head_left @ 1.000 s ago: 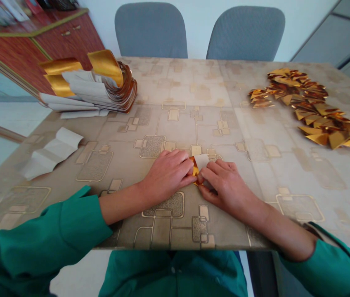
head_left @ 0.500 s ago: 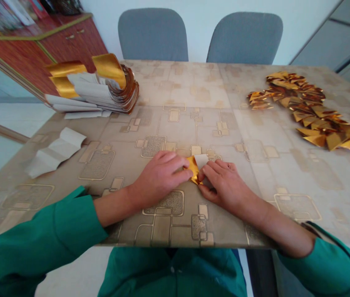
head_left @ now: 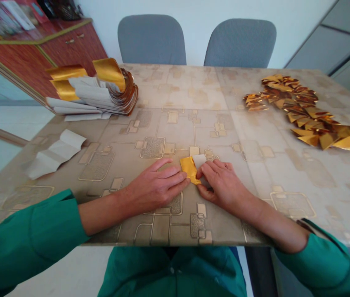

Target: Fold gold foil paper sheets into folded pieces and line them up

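A small partly folded sheet of gold paper (head_left: 188, 167) lies on the table before me, a pale strip of its backing showing at the upper right. My right hand (head_left: 220, 179) grips its right side, thumb and fingers curled round the edge and hiding part of it. From the other side, my left hand (head_left: 162, 183) lies nearly flat, fingers stretched out and their tips touching the paper's lower left edge. A creased paper sheet (head_left: 57, 152), pale side up, rests farther left.
At the back left stands a thick stack of gold-and-white paper (head_left: 100, 93). Many folded gold pieces (head_left: 305, 109) form a winding row at the right. The patterned tablecloth (head_left: 212, 128) covers the table. Two grey chairs (head_left: 152, 39) stand beyond, beside a reddish cabinet (head_left: 72, 45).
My left hand has slid left and down, its fingers straightening and uncovering more of the gold face. My right hand keeps its grip. The view has shifted slightly.
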A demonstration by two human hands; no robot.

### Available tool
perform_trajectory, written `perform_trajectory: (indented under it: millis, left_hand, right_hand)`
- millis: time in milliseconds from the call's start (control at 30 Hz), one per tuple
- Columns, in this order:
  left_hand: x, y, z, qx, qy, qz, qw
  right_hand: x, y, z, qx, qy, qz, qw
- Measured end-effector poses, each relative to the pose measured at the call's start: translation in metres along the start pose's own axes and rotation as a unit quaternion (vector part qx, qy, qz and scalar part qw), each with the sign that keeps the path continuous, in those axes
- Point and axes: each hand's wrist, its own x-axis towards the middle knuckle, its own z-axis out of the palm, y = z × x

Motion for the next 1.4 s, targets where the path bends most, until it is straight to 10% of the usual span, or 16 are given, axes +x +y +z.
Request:
perform_trajectory:
  millis: [367, 800, 1067, 1400]
  left_hand:
    - [-0.006, 0.011, 0.001, 0.033, 0.038, -0.092, 0.994]
    - [0.0, 0.011, -0.005, 0.01, -0.043, -0.06, 0.997]
    - [0.015, 0.009, -0.005, 0.018, 0.075, -0.004, 0.997]
    - [0.036, 0.001, 0.006, 0.049, 0.072, 0.057, 0.995]
  right_hand:
    - [0.002, -0.003, 0.001, 0.002, -0.008, 0.015, 1.0]
    - [0.001, -0.002, 0.002, -0.001, -0.002, 0.017, 1.0]
    - [0.002, -0.003, -0.001, 0.005, -0.012, 0.017, 1.0]
    - [0.005, 0.002, -0.002, 0.027, -0.013, 0.004, 1.0]
